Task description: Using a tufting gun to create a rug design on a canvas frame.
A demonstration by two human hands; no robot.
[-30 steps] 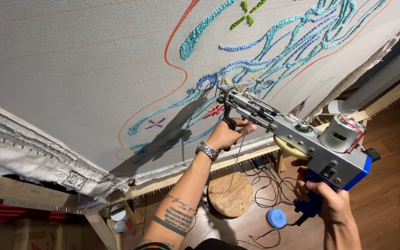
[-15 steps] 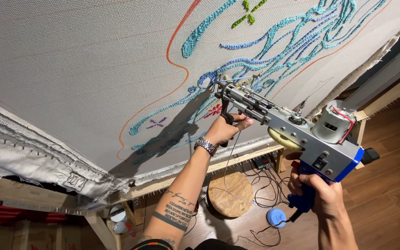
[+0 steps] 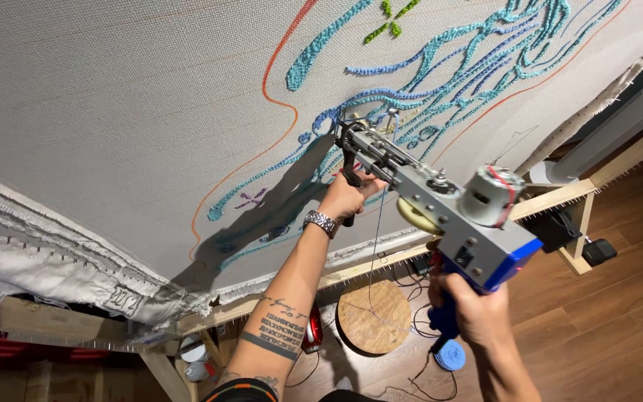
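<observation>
With both hands clenched, the left hand [image 3: 347, 196] on the front handle and the right hand [image 3: 470, 313] on the rear grip, the tufting gun [image 3: 440, 205] is best kept pressed squarely against the stretched cloth [image 3: 113, 112] along the blue yarn line [image 3: 411, 97].

One tufting gun [image 3: 440, 205] in my two hands: left hand [image 3: 347, 195] on its front grip, right hand [image 3: 470, 309] on its rear. One stretched cloth [image 3: 135, 97] ahead of my grip. Below it: one round wooden disc [image 3: 373, 316], one blue yarn ball [image 3: 449, 356].

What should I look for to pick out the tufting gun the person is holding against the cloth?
Start at the big stretched grey cloth with blue yarn lines. Below its centre, the left hand and right hand hold the grey metal tufting gun. Its silver motor and blue rear casing set it apart.
</observation>
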